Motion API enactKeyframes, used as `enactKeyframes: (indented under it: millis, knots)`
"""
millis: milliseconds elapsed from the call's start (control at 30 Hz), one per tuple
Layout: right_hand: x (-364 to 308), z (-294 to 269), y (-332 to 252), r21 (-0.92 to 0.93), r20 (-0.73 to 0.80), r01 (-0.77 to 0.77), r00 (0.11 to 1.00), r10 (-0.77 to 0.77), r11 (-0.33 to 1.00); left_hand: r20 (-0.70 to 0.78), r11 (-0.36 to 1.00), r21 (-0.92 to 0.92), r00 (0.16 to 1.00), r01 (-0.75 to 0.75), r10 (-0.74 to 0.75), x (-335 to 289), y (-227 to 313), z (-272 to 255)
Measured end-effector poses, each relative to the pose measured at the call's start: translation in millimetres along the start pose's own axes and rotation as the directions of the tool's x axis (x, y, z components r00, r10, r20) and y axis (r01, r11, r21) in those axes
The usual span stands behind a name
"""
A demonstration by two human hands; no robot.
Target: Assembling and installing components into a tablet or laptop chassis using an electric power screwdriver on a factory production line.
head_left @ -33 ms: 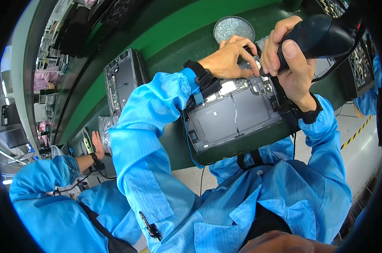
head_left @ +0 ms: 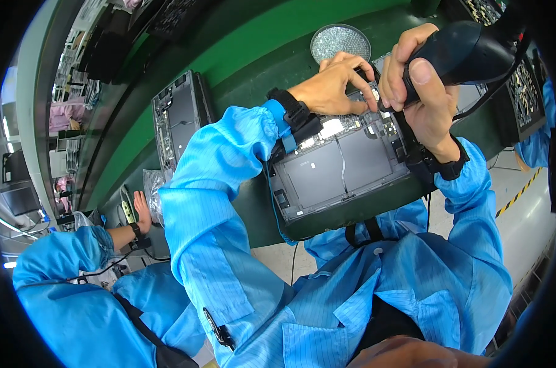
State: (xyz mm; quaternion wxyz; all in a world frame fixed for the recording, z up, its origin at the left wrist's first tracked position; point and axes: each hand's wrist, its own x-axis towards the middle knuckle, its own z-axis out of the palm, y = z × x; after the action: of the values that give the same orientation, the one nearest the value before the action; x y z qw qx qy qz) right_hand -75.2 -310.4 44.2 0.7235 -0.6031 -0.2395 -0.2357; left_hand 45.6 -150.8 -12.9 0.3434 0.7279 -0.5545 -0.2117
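An opened laptop base (head_left: 318, 178) lies in front of me, its dark battery panels and a strip of circuit board exposed. My right hand (head_left: 428, 98) is wrapped round a black corded electric screwdriver (head_left: 462, 52), whose nose points down toward the laptop's far right part; the tip is hidden by my fingers. Just left of it, my left hand (head_left: 336, 89) reaches over the circuit board. Its thumb and forefinger are pinched together close to the screwdriver's nose, and anything between them is too small to make out. Both wrists wear black straps.
Beyond the laptop stands a round dish (head_left: 340, 44) of small shiny pieces. Another opened laptop base (head_left: 178, 116) sits to the left, near a clear plastic bag (head_left: 153, 187). A co-worker's hand (head_left: 143, 211) rests at the bench's left. Trays of small parts (head_left: 526, 101) stand at the right.
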Motion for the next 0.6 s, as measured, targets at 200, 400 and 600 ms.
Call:
enactKeyframes:
  millis: [200, 400, 600]
  knots:
    - [-0.6, 0.7, 0.8, 0.006, -0.006, -0.003, 1.000, 0.003, 1.000, 0.014, 1.000, 0.005, 1.000, 0.008, -0.008, 0.2, -0.5, -0.1]
    - [-0.4, -0.3, 2.4, -0.011, 0.001, 0.004, 1.000, -0.004, 1.000, 0.036, 1.000, 0.022, 0.999, 0.005, -0.006, 1.9, 0.2, -1.4]
    - [1.9, 11.8, 8.1, 0.131, -0.153, 0.036, 0.988, -0.016, 0.991, 0.042, 1.000, 0.015, 0.999, 0.015, -0.016, 1.9, -2.5, -1.8]
